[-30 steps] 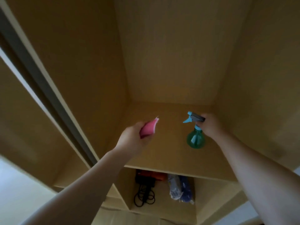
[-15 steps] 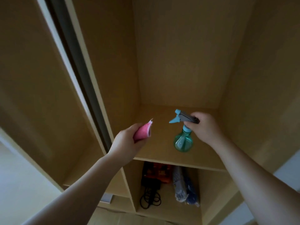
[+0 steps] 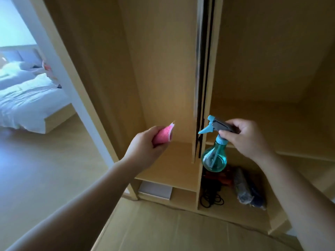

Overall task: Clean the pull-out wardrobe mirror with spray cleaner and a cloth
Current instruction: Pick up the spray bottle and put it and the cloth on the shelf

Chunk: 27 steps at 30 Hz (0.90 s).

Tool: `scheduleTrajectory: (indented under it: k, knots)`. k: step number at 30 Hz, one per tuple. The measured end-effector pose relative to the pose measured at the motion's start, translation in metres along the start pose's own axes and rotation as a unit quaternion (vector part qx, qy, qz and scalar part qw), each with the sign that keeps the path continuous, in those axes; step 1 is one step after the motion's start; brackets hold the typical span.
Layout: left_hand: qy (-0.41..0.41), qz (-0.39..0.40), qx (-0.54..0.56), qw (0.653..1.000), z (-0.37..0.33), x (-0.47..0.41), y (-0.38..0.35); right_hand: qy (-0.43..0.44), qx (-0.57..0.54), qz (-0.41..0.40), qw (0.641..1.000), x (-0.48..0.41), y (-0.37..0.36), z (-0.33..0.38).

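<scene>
Pink cloth (image 3: 164, 135) in left hand (image 3: 145, 151), spray bottle (image 3: 214, 154) in right hand (image 3: 244, 137).

In the left hand (image 3: 143, 151), cloth (image 3: 164, 134) pink, white-edged; in the right hand (image 3: 248, 136), bottle (image 3: 214, 160) translucent teal, nozzle and collar light blue, head grey. Between the hands, mirror edge (image 3: 204, 69) black. Below the right hand, cables (image 3: 211, 198) black; below the left, box (image 3: 155, 190) white. Around both, wardrobe (image 3: 163, 69) pale tan.

cloth (image 3: 164, 135) left of mirror (image 3: 204, 69), spray bottle (image 3: 214, 159) right of it, cables (image 3: 211, 198) below
</scene>
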<state>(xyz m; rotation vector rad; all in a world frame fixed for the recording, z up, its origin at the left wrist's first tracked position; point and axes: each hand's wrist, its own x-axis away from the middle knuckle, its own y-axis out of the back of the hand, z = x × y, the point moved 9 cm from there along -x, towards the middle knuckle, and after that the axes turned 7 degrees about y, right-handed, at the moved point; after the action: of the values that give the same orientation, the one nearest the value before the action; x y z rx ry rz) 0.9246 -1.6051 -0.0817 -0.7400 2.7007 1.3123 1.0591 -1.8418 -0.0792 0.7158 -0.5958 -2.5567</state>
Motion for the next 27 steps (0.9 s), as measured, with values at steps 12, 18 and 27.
scheduleTrajectory:
  k: [12,18,27]
  knots:
    - [0.05,-0.017,-0.032,0.998,0.098,0.004,0.047,0.045,-0.035,0.061,0.996,-0.018,-0.119,0.033]
    - [0.067,-0.003,-0.059,0.996,0.133,-0.03,0.038,0.049,-0.023,0.076,0.996,-0.05,-0.154,0.011]
    - [0.075,0.032,-0.043,0.996,0.185,-0.063,0.007,0.011,-0.003,0.081,0.997,-0.069,-0.204,-0.032]
